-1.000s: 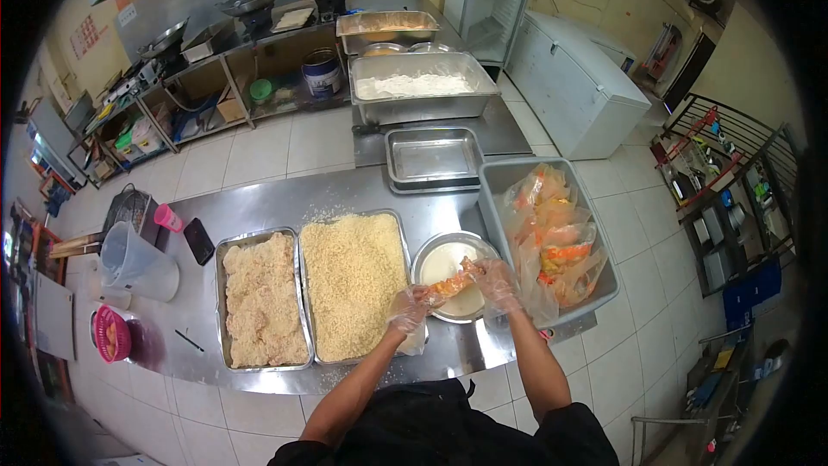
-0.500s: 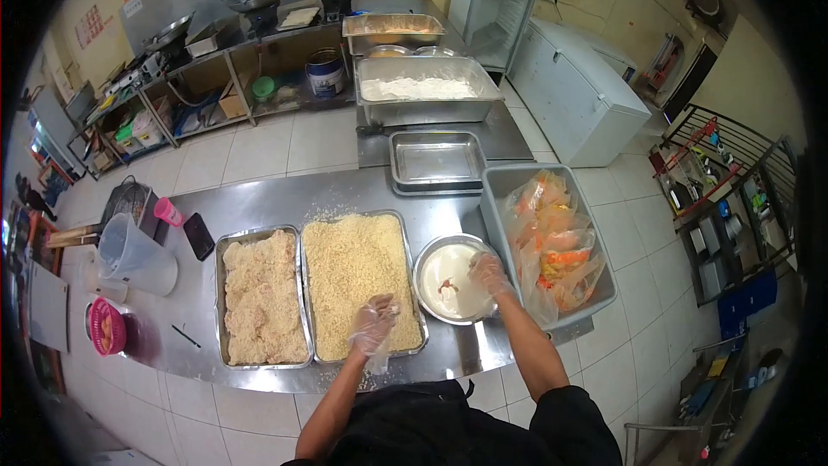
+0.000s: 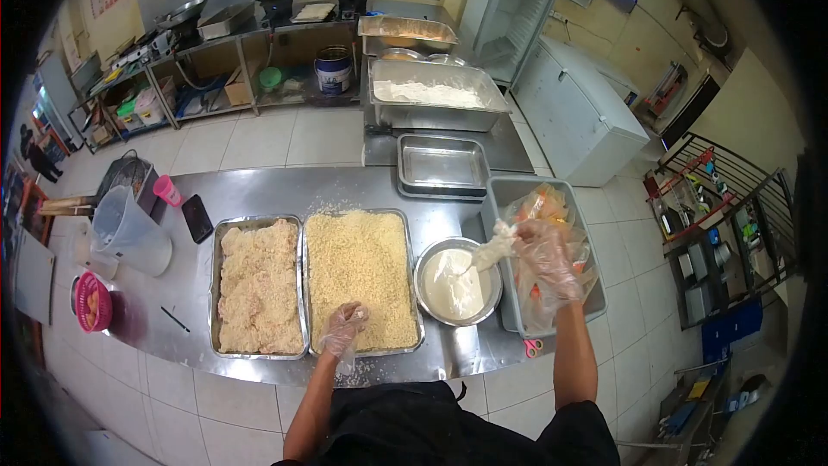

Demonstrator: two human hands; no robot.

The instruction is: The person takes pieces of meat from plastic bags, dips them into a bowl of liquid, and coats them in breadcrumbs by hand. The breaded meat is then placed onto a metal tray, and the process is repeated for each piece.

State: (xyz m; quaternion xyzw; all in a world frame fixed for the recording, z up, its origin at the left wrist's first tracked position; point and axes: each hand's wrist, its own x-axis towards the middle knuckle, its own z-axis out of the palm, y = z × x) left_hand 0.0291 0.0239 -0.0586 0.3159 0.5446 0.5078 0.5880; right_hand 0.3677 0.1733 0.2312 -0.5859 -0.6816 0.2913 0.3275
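Observation:
My right hand (image 3: 548,261), in a clear plastic glove, pinches a batter-coated piece (image 3: 496,246) raised over the right rim of a steel bowl of white batter (image 3: 454,286). Batter trails from the piece down to the bowl. My left hand (image 3: 345,326), also gloved, is at the lower part of a tray of pale crumbs (image 3: 358,267), its fingers curled; whether anything is in them is too small to tell. Left of that tray lies another tray, holding crumb-coated pieces (image 3: 259,285).
A grey bin (image 3: 597,304) with bagged orange food stands right of the bowl. Empty steel trays (image 3: 442,164) and a flour pan (image 3: 431,95) are beyond. On the left are a phone (image 3: 197,218), a clear jug (image 3: 129,233) and a pink basket (image 3: 93,302). Pink-handled scissors (image 3: 534,348) lie below the bin.
My right hand has risen out of the bowl and moved right, lifting the coated piece from the batter. My left hand has shifted slightly left over the crumbs. The view has shifted slightly.

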